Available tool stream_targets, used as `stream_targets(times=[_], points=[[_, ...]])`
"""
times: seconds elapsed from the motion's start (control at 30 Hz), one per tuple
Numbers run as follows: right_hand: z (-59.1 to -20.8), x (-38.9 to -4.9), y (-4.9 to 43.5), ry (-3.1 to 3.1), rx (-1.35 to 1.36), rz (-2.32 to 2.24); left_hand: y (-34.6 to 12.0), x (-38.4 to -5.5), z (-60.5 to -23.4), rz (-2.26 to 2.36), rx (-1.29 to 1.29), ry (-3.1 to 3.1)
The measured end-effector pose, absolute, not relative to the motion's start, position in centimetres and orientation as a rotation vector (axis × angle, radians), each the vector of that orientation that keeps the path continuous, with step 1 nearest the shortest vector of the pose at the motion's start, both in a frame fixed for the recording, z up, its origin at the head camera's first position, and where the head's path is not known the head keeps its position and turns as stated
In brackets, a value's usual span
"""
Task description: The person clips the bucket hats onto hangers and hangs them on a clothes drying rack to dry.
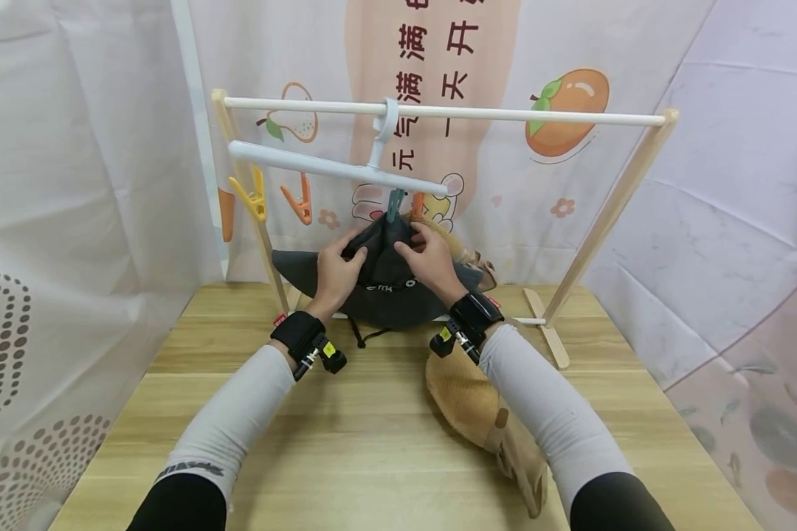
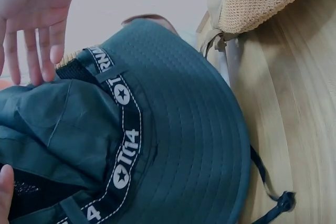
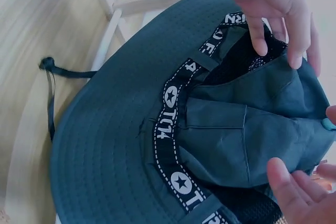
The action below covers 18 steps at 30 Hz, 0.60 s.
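A dark green wide-brimmed hat [image 1: 398,302] with a lettered band [image 3: 170,114] hangs crown up, below a teal clip [image 1: 395,205] at its top. At the left side of the crown, my left hand [image 1: 337,271] touches the cloth, its fingers [image 3: 298,35] fairly straight. My right hand [image 1: 433,262] is opposite, by the right side of the crown. In the left wrist view its fingers [image 2: 35,51] extend loosely, tips right at the fabric. The crown has dark mesh [image 3: 236,59] side panels. A black chin cord [image 1: 361,338] dangles under the brim.
A pale blue hanger [image 1: 305,161] tilts on the rod of a wooden rack [image 1: 505,113]. It carries a yellow clip [image 1: 255,195] and orange clips [image 1: 302,203]. One tan knitted hat [image 1: 461,391] lies on the wooden table [image 1: 319,457]; another tan hat [image 1: 448,236] shows behind the green one.
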State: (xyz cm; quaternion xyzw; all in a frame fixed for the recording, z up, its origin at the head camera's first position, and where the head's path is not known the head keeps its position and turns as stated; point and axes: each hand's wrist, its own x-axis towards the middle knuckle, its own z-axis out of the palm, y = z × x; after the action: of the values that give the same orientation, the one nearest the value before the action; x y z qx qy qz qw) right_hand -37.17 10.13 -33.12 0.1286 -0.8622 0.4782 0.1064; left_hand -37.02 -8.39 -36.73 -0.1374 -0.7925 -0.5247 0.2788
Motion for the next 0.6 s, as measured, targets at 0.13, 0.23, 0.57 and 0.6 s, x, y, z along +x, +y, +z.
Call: stream_targets(times=[0.13, 0.23, 0.57, 0.6], points=[[-33.6, -37.0, 10.4, -2.565, 0.346, 1.462, -8.6, -36.9, -37.0, -1.409, -0.364, -2.042], [-33.9, -36.8, 10.7, -2.563, 0.348, 1.48, -8.7, -36.7, -37.1, -1.404, -0.357, -2.009], [-34.5, -35.7, 11.2, -2.594, 0.338, 1.604, -9.0, -36.0, -37.6, -1.347, -0.331, -1.952], [-34.5, -35.6, 11.3, -2.59, 0.332, 1.597, -9.0, -35.9, -37.7, -1.344, -0.335, -1.954]])
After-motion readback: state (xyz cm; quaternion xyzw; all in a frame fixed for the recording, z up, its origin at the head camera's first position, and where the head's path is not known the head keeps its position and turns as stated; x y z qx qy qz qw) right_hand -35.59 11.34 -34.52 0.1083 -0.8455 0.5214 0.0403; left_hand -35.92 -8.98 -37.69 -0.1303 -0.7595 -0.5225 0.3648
